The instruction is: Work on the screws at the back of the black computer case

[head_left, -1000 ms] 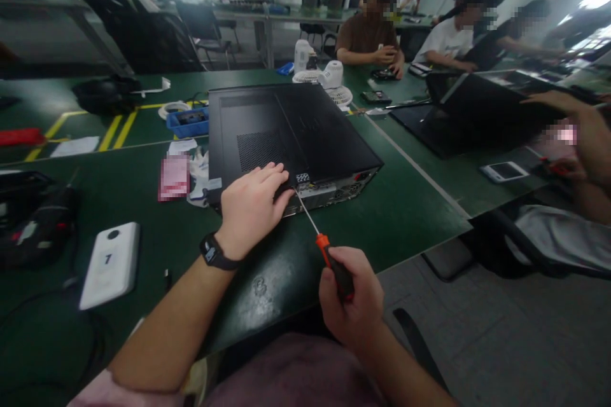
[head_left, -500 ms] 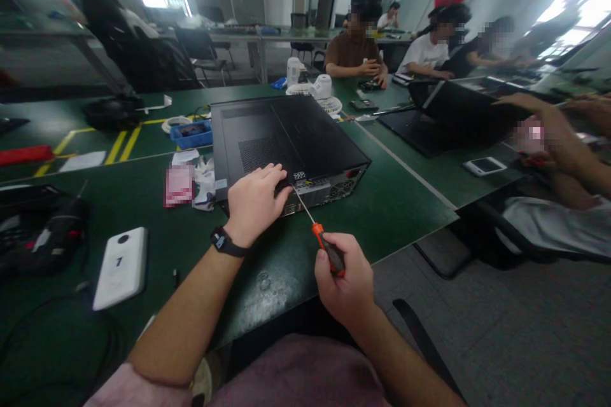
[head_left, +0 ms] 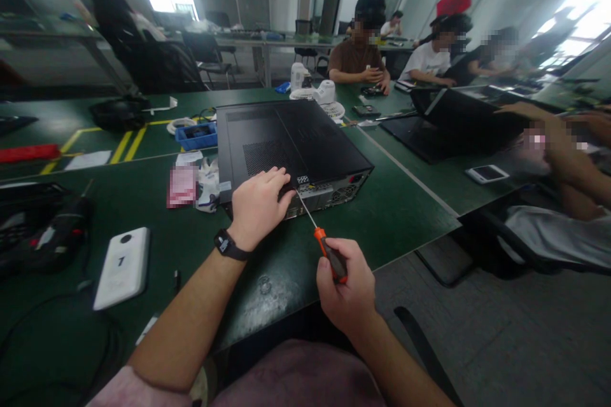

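A black desktop computer case (head_left: pixel 315 140) lies on its side on the green table, with its rear panel of ports and a fan grille turned toward me. My left hand (head_left: pixel 260 203) rests on the case's near top edge, fingers lying flat on the panel and thumb out toward the rear edge. In my right hand (head_left: pixel 351 283) is a screwdriver (head_left: pixel 319 235) with an orange and dark handle, gripped in closed fingers. Its thin shaft points up and left to the rear edge beside my left thumb. The exact contact of the tip is too small to make out.
Left of the case are white gloves (head_left: pixel 208 184), a pink packet (head_left: pixel 182 186) and a blue tray (head_left: pixel 196 135). A white device marked 1 (head_left: pixel 121 267) and a power drill (head_left: pixel 62 222) lie nearer. White fans (head_left: pixel 327 98) stand behind. Another person's arm (head_left: pixel 563 146) is at right.
The view has shifted slightly, so the scene sits a little lower and further right. Both hands and the screwdriver keep nearly the same place against the case.
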Motion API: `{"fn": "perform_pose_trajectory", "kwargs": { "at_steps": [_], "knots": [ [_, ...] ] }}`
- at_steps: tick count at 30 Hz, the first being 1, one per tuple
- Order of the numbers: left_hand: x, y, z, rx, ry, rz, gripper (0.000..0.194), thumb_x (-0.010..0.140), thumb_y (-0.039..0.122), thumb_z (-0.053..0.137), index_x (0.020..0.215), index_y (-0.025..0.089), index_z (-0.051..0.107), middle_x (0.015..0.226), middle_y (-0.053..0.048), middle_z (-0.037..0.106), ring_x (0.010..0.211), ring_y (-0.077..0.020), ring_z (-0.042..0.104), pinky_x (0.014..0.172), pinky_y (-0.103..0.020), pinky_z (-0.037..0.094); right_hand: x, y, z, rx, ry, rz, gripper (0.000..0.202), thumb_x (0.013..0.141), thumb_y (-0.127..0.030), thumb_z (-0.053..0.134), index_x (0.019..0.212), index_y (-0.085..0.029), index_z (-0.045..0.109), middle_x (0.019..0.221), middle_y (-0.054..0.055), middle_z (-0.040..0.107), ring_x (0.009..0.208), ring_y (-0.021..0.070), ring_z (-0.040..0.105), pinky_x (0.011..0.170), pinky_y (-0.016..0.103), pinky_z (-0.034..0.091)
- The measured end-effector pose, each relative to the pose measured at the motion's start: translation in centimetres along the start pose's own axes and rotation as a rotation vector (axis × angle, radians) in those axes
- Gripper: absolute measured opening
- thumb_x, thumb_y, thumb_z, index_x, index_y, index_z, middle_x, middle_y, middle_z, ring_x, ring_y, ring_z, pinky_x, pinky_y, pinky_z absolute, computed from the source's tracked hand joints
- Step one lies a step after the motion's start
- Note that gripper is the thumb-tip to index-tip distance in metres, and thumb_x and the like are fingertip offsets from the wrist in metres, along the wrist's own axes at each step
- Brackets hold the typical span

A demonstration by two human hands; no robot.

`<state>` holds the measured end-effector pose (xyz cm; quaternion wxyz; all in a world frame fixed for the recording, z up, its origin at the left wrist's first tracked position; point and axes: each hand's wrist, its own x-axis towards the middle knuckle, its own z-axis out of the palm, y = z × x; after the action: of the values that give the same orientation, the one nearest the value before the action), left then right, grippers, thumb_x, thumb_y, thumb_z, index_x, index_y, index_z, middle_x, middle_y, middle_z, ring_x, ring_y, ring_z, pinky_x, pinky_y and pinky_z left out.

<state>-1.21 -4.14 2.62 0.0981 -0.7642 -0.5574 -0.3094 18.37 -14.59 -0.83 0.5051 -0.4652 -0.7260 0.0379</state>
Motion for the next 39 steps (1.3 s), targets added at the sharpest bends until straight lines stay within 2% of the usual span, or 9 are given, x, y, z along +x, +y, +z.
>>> {"fn": "perform_pose_trajectory", "kwargs": {
  "at_steps": [5, 10, 15, 20, 24, 28, 34, 39],
  "knots": [
    [-0.1, -0.16, 0.16, -0.012, 0.005, 0.007, 0.024, 0.097, 0.029, 0.066, 0.117, 0.021, 0.075, 0.136, -0.01, 0.074, 0.129, -0.0286, 0.07, 0.112, -0.047, 0.056, -0.3, 0.23, 0.13, 0.009, 0.038, -0.012, 0.026, 0.091, -0.018, 0.059, 0.117, -0.022, 0.057, 0.096, 0.005, 0.067, 0.083, 0.0203, 0.07, 0.073, 0.035, 0.061],
    [-0.17, -0.23, 0.14, -0.001, 0.014, 0.026, 0.023, 0.097, 0.03, 0.066, 0.116, 0.021, 0.075, 0.135, -0.009, 0.075, 0.128, -0.0278, 0.07, 0.111, -0.046, 0.056, -0.3, 0.47, 0.26, -0.034, 0.076, -0.034, 0.026, 0.094, -0.017, 0.059, 0.119, -0.022, 0.059, 0.098, 0.006, 0.072, 0.084, 0.0201, 0.073, 0.074, 0.034, 0.062],
    [-0.24, -0.22, 0.22, -0.004, 0.014, 0.024, 0.023, 0.097, 0.029, 0.067, 0.117, 0.021, 0.074, 0.135, -0.009, 0.075, 0.128, -0.0279, 0.07, 0.112, -0.048, 0.056, -0.46, 0.88, 0.17, -0.113, 0.075, -0.013, 0.02, 0.1, -0.021, 0.056, 0.118, -0.023, 0.064, 0.093, 0.005, 0.078, 0.073, 0.0184, 0.075, 0.069, 0.031, 0.063],
    [-0.16, -0.19, 0.18, -0.012, 0.009, 0.019, 0.023, 0.097, 0.029, 0.067, 0.118, 0.022, 0.074, 0.136, -0.008, 0.075, 0.128, -0.0271, 0.07, 0.113, -0.048, 0.055, -0.46, 0.75, -0.04, -0.105, 0.07, 0.073, 0.019, 0.099, -0.025, 0.057, 0.116, -0.022, 0.062, 0.088, 0.004, 0.076, 0.066, 0.0177, 0.073, 0.064, 0.031, 0.062],
    [-0.16, -0.19, 0.09, -0.018, 0.012, 0.023, 0.024, 0.097, 0.028, 0.066, 0.118, 0.021, 0.074, 0.135, -0.009, 0.075, 0.128, -0.027, 0.07, 0.114, -0.047, 0.055, -0.16, 0.36, -0.01, -0.102, 0.1, 0.047, 0.022, 0.094, -0.024, 0.059, 0.116, -0.022, 0.058, 0.092, 0.005, 0.072, 0.071, 0.0186, 0.071, 0.064, 0.032, 0.061],
    [-0.2, -0.24, 0.17, -0.019, 0.016, 0.026, 0.024, 0.097, 0.028, 0.067, 0.118, 0.02, 0.075, 0.135, -0.01, 0.075, 0.128, -0.0275, 0.07, 0.113, -0.048, 0.055, -0.14, 0.53, 0.1, -0.104, 0.118, 0.024, 0.018, 0.096, -0.022, 0.059, 0.113, -0.023, 0.06, 0.089, 0.003, 0.072, 0.07, 0.0175, 0.071, 0.063, 0.03, 0.06],
    [-0.17, -0.28, 0.21, -0.021, 0.014, 0.026, 0.024, 0.098, 0.028, 0.065, 0.119, 0.02, 0.074, 0.136, -0.009, 0.075, 0.128, -0.0269, 0.07, 0.114, -0.046, 0.054, -0.57, 1.02, -0.1, -0.03, 0.05, 0.123, 0.016, 0.102, -0.024, 0.055, 0.116, -0.022, 0.061, 0.078, 0.0, 0.07, 0.057, 0.0147, 0.066, 0.055, 0.027, 0.053],
    [-0.16, -0.22, 0.17, -0.019, 0.008, 0.02, 0.024, 0.098, 0.028, 0.065, 0.119, 0.021, 0.075, 0.137, -0.009, 0.074, 0.128, -0.0273, 0.07, 0.114, -0.047, 0.054, -0.05, 0.55, -0.22, -0.026, 0.069, 0.064, 0.02, 0.095, -0.022, 0.058, 0.115, -0.022, 0.058, 0.088, 0.002, 0.071, 0.069, 0.0168, 0.07, 0.063, 0.029, 0.057]
  ]
}}
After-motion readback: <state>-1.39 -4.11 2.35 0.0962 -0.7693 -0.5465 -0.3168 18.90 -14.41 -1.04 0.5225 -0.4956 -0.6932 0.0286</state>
